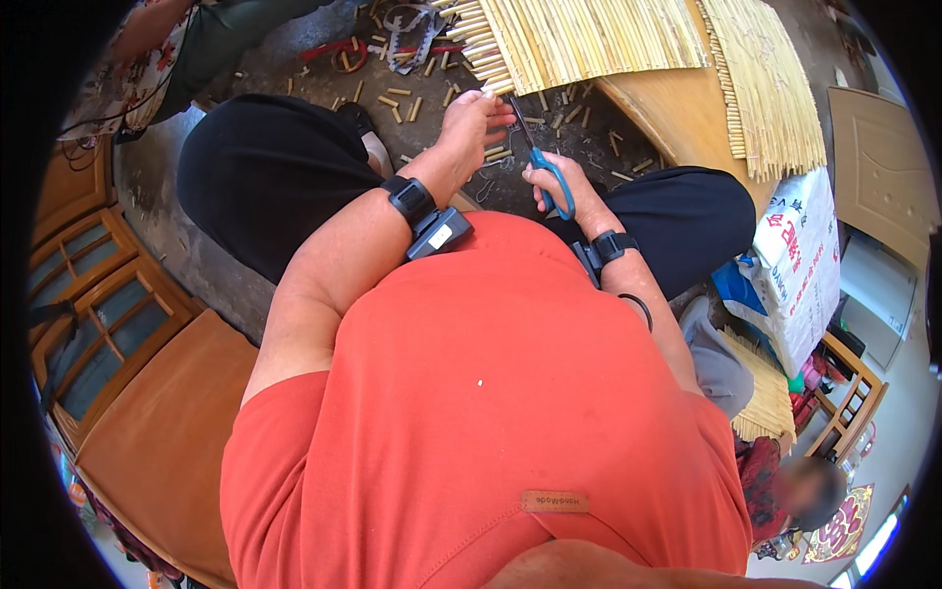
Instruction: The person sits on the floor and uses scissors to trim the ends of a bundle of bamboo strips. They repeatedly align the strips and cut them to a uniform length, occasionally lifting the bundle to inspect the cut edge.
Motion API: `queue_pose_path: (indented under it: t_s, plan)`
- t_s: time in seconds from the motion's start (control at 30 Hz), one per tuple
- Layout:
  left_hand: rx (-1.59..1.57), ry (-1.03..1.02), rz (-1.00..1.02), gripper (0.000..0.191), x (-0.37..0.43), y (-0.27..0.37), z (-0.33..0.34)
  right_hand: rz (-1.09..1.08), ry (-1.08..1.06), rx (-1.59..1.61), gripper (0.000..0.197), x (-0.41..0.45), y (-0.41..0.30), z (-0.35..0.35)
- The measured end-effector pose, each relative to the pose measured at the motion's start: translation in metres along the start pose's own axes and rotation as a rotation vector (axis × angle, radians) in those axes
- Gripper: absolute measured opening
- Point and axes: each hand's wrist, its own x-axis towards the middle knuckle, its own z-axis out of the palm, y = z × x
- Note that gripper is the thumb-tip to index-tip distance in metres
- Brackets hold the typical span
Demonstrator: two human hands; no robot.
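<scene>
My right hand [563,184] grips the blue handles of a pair of scissors [552,177], whose dark blades point up towards the corner of a mat of pale straw-like stalks [589,37]. Just left of the blades, my left hand [478,121] has its thumb and index finger at the mat's lower left corner, pinching a stalk end or thread there; which one is too small to tell. Its other fingers are spread. The mat lies on a wooden table [666,110] and its edge juts past it, with uneven stalk ends along the left side.
A second stalk mat [773,88] lies on the table's right part. Short cut stalk pieces [416,109] and red straps [353,55] litter the floor. A white printed sack [795,258] stands right, wooden chairs [162,442] left. One person sits upper left, another lower right.
</scene>
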Motion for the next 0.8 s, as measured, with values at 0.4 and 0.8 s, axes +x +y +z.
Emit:
queue_pose_path:
  t_s: [0.4,0.8]
  plan:
    - [0.026,0.0,-0.039,0.012,0.002,-0.004,-0.002,-0.01,-0.037,0.162,0.02,0.007,-0.005,0.001]
    - [-0.091,-0.022,-0.081,0.02,0.005,-0.001,-0.003,0.064,-0.112,0.216,0.022,0.013,-0.003,-0.004]
